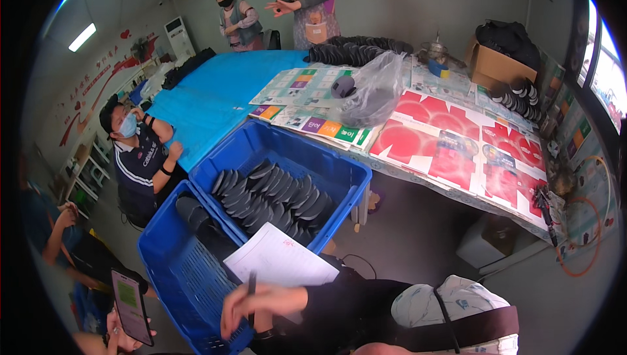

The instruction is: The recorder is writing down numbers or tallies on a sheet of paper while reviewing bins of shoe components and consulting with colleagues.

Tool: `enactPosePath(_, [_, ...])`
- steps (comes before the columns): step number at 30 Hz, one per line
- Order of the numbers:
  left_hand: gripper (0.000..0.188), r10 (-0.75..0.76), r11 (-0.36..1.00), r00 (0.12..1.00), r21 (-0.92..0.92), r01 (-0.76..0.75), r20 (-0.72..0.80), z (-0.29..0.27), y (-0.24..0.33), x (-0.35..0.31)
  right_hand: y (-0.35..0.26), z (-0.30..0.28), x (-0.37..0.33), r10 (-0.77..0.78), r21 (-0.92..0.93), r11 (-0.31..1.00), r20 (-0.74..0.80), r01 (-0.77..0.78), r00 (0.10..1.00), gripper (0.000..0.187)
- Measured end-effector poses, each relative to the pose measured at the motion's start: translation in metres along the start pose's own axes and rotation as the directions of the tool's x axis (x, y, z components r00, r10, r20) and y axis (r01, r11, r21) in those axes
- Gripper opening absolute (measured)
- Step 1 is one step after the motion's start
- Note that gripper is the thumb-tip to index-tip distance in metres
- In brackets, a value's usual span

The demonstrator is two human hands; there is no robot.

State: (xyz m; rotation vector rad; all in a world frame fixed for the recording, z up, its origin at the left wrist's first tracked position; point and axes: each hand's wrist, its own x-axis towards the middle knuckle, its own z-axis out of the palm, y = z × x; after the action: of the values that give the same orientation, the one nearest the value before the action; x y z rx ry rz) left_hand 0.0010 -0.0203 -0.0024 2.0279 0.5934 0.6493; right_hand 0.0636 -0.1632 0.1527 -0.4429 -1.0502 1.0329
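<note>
I cannot make out either of my own hands. At the lower middle, a black-sleeved arm reaches in from the right. Its blurred hand (264,301) is closed round a dark pen (252,283), and seems to be another person's. A wrist with a black band shows just below it. White paper (277,257) with faint marks lies over the rim of a blue basket (356,185) holding many dark curved pads (264,195). A second blue basket (196,290) stands beside it, with a few dark pieces. At lower left, another hand (116,335) holds a phone (132,306).
A table with a blue cover (222,77) carries printed sheets (450,146), a clear plastic bag (375,94) and piled black pads (356,50). A cardboard box (499,67) stands at far right. A seated person (140,159) and others are around the table. White patterned cloth (444,303) fills the lower right.
</note>
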Motion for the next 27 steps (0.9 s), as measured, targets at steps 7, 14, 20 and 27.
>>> enactPosePath(7, [0.023,-0.029,0.978,0.995,-0.201,0.047,0.092,-0.007,0.011,0.010,0.021,-0.099,-0.024,-0.204,-0.523,0.822,-0.637,-0.223,0.743,0.048])
enactPosePath(14, [0.022,-0.172,0.965,0.983,-0.187,0.182,0.070,-0.011,-0.019,0.016,0.089,-0.130,-0.015,-0.170,-0.515,0.825,-0.620,-0.233,0.766,0.012])
enactPosePath(20, [0.022,-0.231,0.913,0.968,-0.321,0.251,0.098,-0.010,-0.019,0.003,0.096,-0.122,-0.025,-0.222,-0.651,0.703,-0.585,-0.287,0.780,0.016])
enactPosePath(27, [0.019,-0.235,0.890,0.966,-0.375,0.258,0.109,-0.008,-0.013,0.006,0.084,-0.122,-0.023,-0.250,-0.715,0.571,-0.620,-0.404,0.743,0.015])
